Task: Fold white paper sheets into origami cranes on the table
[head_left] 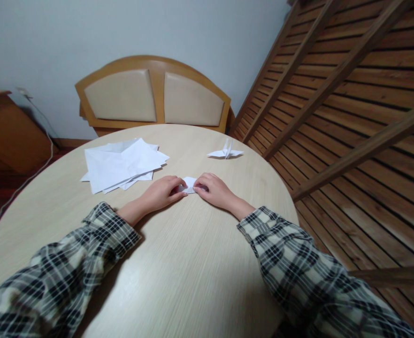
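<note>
A small piece of folded white paper (pixel 190 184) lies on the round table between my hands. My left hand (pixel 165 191) grips its left side, thumb and fingers closed on the edge. On the opposite side, my right hand (pixel 214 188) pinches the paper's right part in the same way. Much of the paper is hidden under my fingers, so its full shape does not show. Beyond my right hand stands a folded white paper crane (pixel 226 152), its wings spread. A loose stack of white paper sheets (pixel 122 164) lies past my left hand.
The pale wooden round table (pixel 189 263) carries all the paper. Behind it stands a wooden headboard (pixel 157 94) with cream panels against the wall. A slatted wooden structure (pixel 351 117) slopes along the right. At left are a brown cabinet (pixel 13 131) and a white cable (pixel 24 185).
</note>
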Demonstrator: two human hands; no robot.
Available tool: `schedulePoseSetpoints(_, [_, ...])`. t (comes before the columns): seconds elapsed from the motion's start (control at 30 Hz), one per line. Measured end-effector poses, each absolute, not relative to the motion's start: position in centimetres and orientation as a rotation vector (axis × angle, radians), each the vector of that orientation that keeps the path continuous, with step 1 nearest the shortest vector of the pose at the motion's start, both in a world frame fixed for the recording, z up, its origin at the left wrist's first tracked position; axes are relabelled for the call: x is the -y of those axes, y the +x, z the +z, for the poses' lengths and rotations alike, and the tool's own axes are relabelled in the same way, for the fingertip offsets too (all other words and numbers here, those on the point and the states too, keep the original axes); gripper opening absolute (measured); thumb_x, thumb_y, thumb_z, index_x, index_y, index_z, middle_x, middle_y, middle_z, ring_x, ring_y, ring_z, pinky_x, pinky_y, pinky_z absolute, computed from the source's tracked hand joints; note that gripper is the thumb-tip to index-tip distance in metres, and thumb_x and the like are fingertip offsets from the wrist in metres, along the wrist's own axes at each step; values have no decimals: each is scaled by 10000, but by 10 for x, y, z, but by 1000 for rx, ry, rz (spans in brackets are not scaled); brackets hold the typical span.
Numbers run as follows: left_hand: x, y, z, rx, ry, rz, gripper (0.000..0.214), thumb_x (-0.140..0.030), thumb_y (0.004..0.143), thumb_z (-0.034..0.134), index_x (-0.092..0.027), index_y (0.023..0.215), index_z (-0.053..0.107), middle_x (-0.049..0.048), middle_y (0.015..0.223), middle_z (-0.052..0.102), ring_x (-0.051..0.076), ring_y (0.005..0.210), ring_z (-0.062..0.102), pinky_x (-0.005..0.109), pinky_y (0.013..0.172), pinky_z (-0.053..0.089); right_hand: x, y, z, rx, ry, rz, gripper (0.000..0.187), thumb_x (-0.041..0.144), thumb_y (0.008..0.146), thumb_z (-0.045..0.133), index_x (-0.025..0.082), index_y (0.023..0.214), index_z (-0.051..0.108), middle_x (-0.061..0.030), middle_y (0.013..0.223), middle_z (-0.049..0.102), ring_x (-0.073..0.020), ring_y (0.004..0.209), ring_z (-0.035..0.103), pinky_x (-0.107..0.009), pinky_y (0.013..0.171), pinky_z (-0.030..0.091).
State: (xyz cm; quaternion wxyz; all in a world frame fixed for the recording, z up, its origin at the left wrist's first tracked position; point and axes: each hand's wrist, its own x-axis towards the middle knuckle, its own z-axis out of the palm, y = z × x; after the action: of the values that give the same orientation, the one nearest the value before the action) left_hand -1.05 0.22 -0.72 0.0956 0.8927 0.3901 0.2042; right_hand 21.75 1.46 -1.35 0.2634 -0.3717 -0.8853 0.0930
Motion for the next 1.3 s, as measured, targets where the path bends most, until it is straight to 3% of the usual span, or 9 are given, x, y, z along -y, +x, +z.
schedulePoseSetpoints(0.17, [-1,-9,-5,-1178,2625,622,199,-354,923,535,-167,902,601,52,806,625,188,720,553,310,665,425,-18,213,-19,2390,-1067,177,153,242,899,607,179,761,589,-36,825,566,-175,833,508,-305,781,388])
schedulePoseSetpoints(1.3, [-7,-6,-7,-1296,2564,582,253,-420,929,526,-176,901,587,53,808,637,187,706,552,296,645,394,-27,202,-22,2379,-1111,208,149,193,897,592,178,752,562,-43,834,568,-175,847,496,-312,806,383])
